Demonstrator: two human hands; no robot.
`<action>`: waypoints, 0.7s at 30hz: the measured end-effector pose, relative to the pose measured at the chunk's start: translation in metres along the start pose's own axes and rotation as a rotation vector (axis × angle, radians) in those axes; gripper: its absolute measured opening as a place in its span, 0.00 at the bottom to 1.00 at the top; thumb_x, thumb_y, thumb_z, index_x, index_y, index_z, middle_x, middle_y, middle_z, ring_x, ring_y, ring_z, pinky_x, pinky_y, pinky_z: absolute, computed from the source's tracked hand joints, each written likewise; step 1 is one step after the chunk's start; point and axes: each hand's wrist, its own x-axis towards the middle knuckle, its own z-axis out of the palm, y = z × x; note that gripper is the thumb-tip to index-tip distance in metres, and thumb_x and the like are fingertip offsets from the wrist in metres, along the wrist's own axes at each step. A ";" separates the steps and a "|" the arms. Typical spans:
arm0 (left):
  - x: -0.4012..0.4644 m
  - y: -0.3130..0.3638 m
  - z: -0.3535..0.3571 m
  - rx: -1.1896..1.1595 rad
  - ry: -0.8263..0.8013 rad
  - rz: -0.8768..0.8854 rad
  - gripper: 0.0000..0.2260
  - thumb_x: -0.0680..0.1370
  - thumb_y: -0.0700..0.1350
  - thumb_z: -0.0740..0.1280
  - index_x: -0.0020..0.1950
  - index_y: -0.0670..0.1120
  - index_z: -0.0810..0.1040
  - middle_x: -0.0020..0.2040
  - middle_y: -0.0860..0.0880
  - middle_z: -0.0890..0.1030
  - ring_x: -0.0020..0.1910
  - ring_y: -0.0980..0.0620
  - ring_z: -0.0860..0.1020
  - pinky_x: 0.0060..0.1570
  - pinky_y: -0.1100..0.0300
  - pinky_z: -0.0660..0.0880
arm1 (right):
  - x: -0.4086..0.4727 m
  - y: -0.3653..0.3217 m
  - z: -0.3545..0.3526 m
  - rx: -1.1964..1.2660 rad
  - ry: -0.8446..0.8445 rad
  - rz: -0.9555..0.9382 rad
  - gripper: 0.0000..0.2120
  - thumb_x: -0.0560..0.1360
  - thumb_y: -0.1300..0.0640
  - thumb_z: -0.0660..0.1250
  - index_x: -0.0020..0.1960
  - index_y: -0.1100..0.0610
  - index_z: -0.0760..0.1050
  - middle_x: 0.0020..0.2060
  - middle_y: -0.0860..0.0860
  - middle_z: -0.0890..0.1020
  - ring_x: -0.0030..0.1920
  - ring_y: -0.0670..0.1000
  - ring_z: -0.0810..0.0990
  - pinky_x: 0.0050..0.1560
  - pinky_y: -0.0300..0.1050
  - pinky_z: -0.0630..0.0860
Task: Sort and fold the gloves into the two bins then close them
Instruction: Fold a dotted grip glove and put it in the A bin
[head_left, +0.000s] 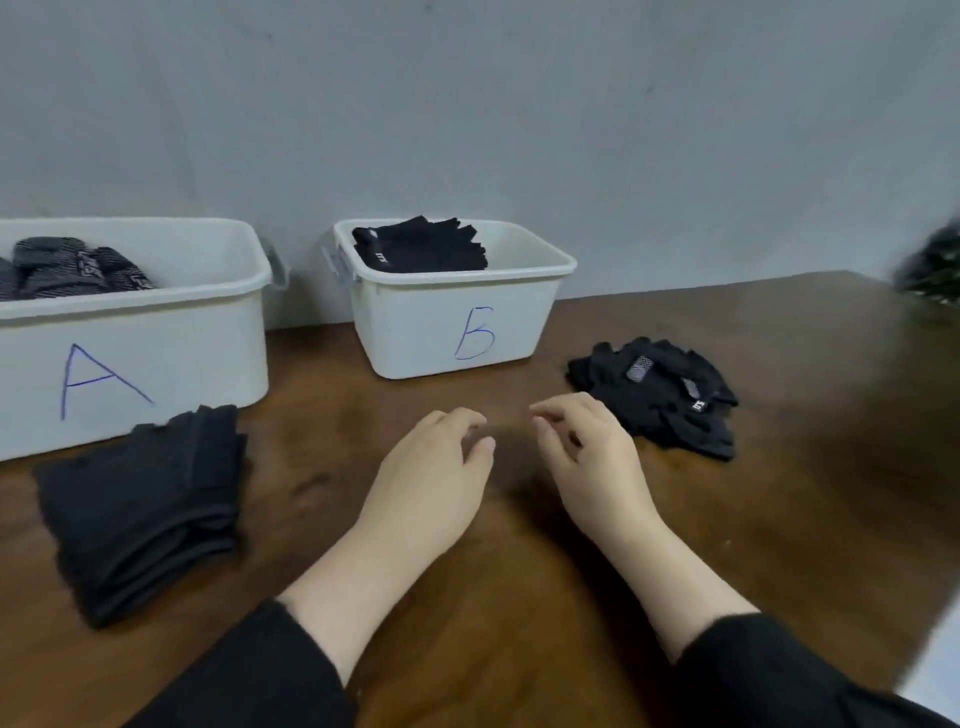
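Both forearms reach forward over the table (519, 597). The left hand (431, 478) and right hand (592, 457) hover palm-down, fingers loosely curled, holding nothing. Loose black gloves (660, 395) lie just right of the right fingertips; bin B (457, 322) stands beyond them.

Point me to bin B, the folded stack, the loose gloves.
bin B (415, 332), head view, front wall left of the letter
folded stack (145, 509), head view, top layer
loose gloves (660, 395), head view, middle of the heap

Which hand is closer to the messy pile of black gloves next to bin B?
The right hand. It hovers just beside the loose glove pile, almost touching its near edge. The left hand is farther off, on the other side of the right hand.
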 end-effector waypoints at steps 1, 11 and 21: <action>0.004 0.003 0.012 -0.001 -0.025 -0.009 0.15 0.83 0.55 0.58 0.69 0.56 0.72 0.62 0.57 0.75 0.58 0.57 0.75 0.57 0.60 0.72 | 0.002 0.008 -0.005 -0.023 0.037 -0.005 0.06 0.80 0.59 0.67 0.56 0.55 0.81 0.51 0.44 0.81 0.54 0.44 0.77 0.57 0.43 0.75; 0.015 0.002 0.039 0.052 -0.092 0.085 0.19 0.82 0.58 0.59 0.73 0.57 0.70 0.68 0.60 0.72 0.64 0.59 0.71 0.59 0.64 0.66 | 0.029 0.080 -0.036 -0.369 -0.136 0.289 0.17 0.80 0.47 0.67 0.67 0.49 0.77 0.66 0.46 0.76 0.68 0.51 0.71 0.72 0.52 0.56; 0.014 0.001 0.038 0.006 -0.069 0.070 0.18 0.82 0.57 0.59 0.71 0.56 0.72 0.64 0.62 0.73 0.59 0.63 0.70 0.56 0.66 0.65 | 0.036 0.065 -0.049 -0.087 0.282 0.148 0.12 0.84 0.50 0.60 0.61 0.53 0.79 0.50 0.45 0.83 0.54 0.47 0.80 0.61 0.51 0.77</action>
